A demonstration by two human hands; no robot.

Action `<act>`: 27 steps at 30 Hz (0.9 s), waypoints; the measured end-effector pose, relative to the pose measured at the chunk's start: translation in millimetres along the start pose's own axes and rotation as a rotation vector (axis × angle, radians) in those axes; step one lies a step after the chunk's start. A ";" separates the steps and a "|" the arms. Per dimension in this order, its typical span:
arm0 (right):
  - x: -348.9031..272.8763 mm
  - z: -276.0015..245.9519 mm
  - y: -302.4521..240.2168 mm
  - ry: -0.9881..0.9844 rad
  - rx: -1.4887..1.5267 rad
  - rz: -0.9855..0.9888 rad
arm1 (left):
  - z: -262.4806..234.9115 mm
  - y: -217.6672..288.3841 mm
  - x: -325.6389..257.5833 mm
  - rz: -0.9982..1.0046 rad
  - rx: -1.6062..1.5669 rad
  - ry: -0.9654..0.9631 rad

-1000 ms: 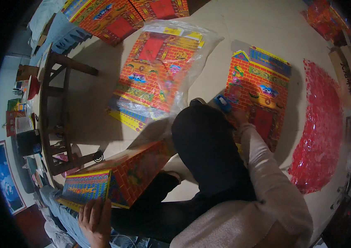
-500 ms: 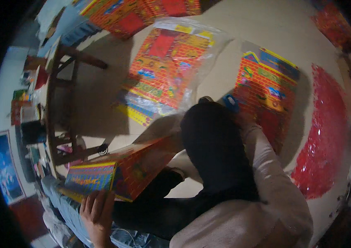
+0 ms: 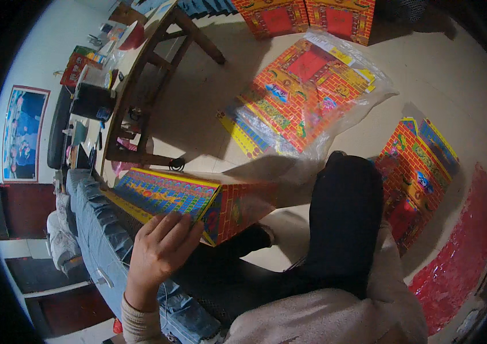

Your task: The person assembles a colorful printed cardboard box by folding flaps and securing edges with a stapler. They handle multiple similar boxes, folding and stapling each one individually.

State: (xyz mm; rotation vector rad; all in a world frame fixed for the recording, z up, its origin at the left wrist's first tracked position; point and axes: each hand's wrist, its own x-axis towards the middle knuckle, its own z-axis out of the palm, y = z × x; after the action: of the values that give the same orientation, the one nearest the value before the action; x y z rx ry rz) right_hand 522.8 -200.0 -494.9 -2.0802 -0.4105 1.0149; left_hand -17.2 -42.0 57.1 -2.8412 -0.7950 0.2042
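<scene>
My left hand (image 3: 160, 252) grips the near corner of a folded paper box (image 3: 197, 200) with a bright patterned top and red brick-print sides. The box lies across my lap, above my blue jeans (image 3: 94, 223). My right forearm, in a black sleeve (image 3: 344, 218), reaches forward toward a flat brick-print card sheet (image 3: 421, 166) on the floor. The right hand itself is hidden behind the sleeve.
A stack of printed sheets in a clear plastic bag (image 3: 301, 97) lies on the floor ahead. Two assembled brick-print boxes (image 3: 306, 17) stand at the far edge. Red plastic sheets (image 3: 461, 264) lie to the right. A cluttered wooden table (image 3: 140, 74) stands on the left.
The box has come up and toward the middle of my lap. My left hand has moved from its lower edge onto its near corner. The right arm stays stretched toward the flat sheet.
</scene>
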 end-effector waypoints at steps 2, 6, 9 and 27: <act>-4.4 -1.9 -30.4 -0.046 0.210 -0.008 | -6.1 0.7 -1.2 -0.002 0.009 -0.009; -27.2 -13.1 -124.9 -0.143 0.651 -0.140 | 0.0 -2.3 2.6 0.025 0.003 0.031; -85.0 -12.0 -238.5 -0.236 0.891 -0.349 | 1.7 -5.6 5.0 0.048 -0.014 0.036; -356.1 223.1 -361.2 -0.849 0.816 0.101 | 4.4 -13.1 -0.4 0.127 -0.018 0.102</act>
State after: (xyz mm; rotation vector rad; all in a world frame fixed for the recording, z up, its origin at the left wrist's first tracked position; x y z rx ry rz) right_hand 141.2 -56.1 -119.8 -0.8950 -0.2263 1.7462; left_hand -24.9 -30.6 55.7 -2.8940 -0.5999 0.0693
